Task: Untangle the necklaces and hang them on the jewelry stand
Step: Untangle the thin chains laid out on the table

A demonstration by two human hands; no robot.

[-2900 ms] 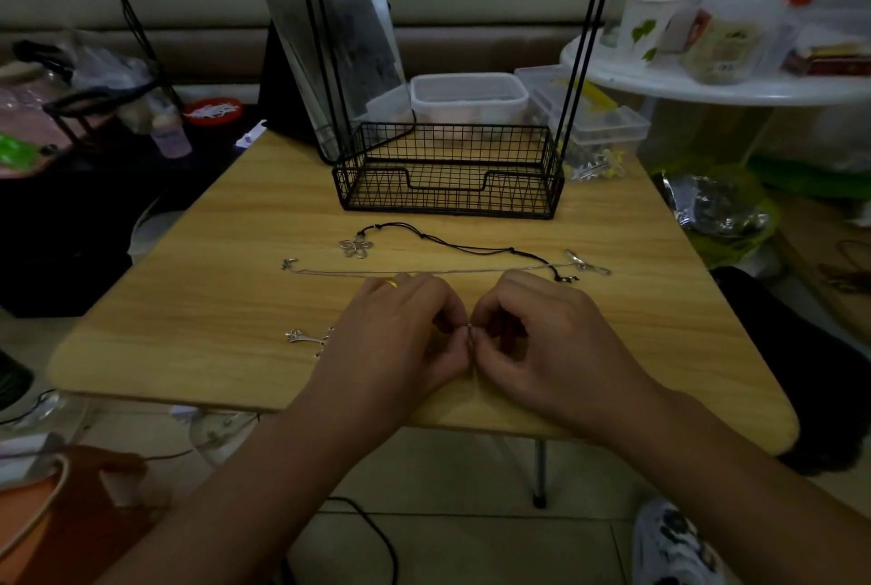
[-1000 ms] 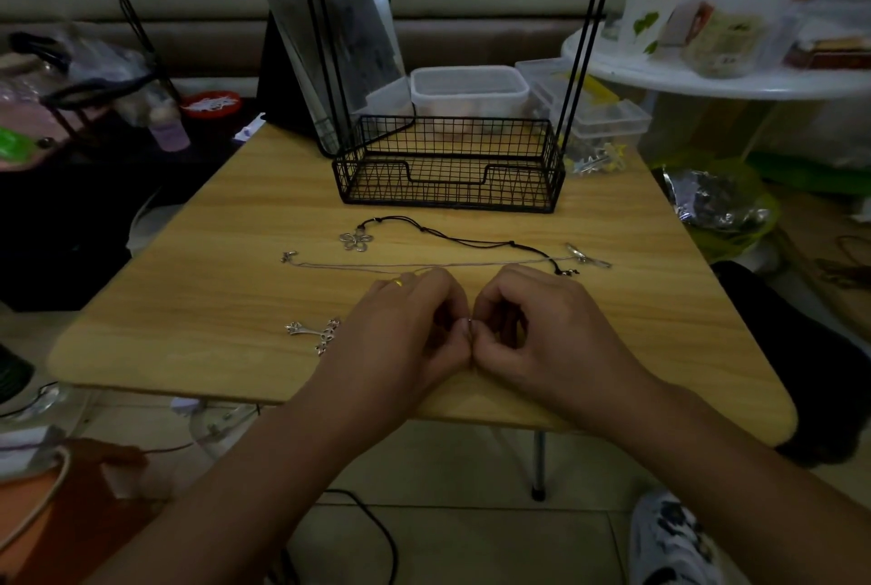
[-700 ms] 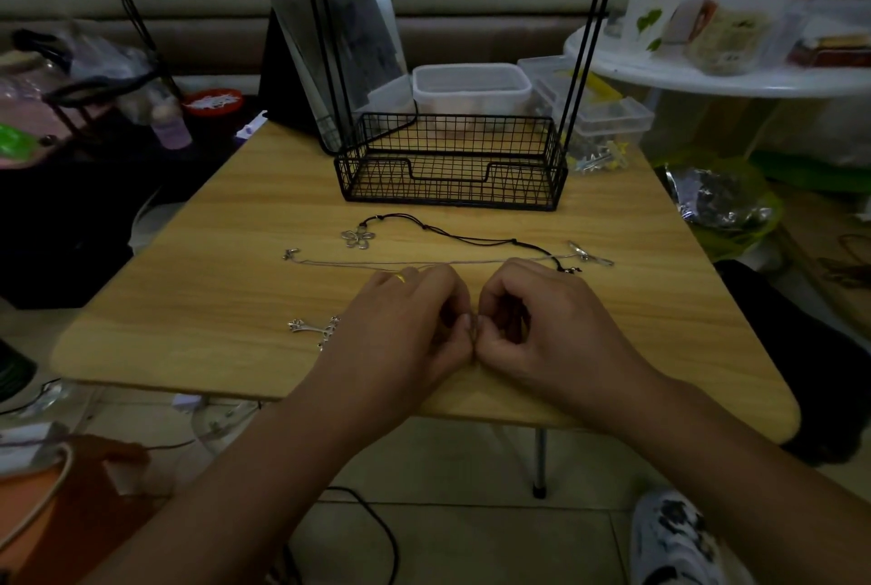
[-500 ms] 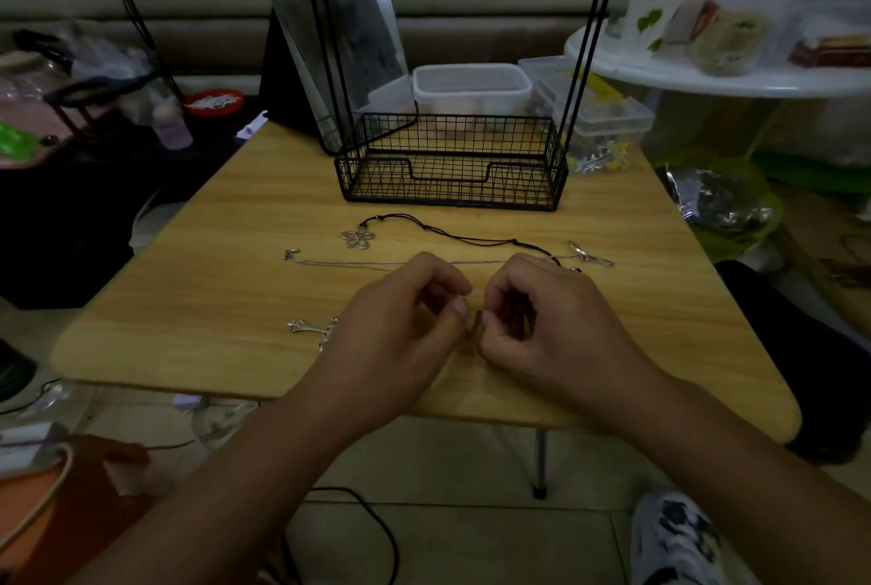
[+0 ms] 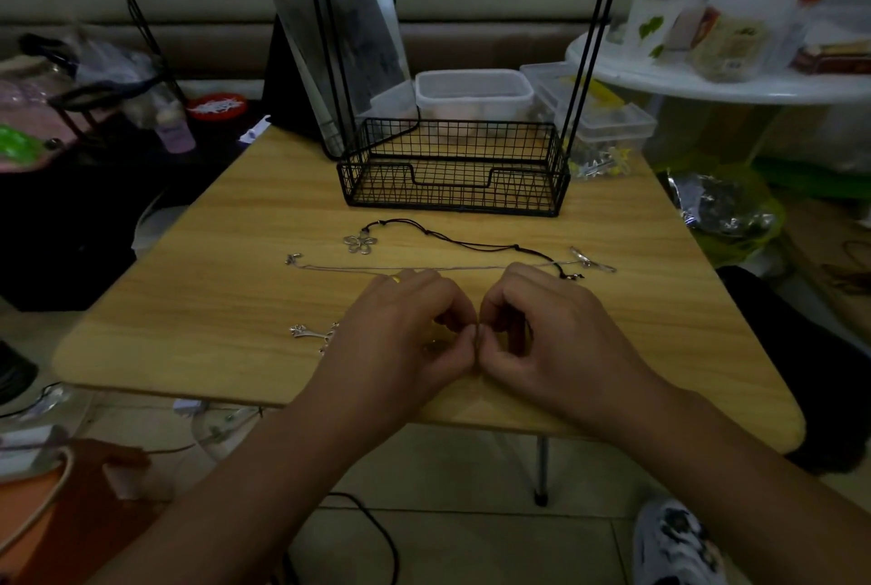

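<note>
The necklace you are working on is a thin silver chain, pinched between both your hands near the front edge of the bench; its cross pendant lies just left of your left hand. The fingers of that hand and of your right hand are curled tight and meet tip to tip on a small piece of the chain, probably the clasp, though it is too small to tell. Expect it to be very light, limp and slippery, and easily kinked, so hold it close to the clasp, not by the pendant.

Just beyond your knuckles a second silver chain lies stretched straight across the bench, and past that a black cord necklace with a flower pendant. The jewelry stand, a wire basket with tall uprights, sits at the back, with no necklace seen on it.
</note>
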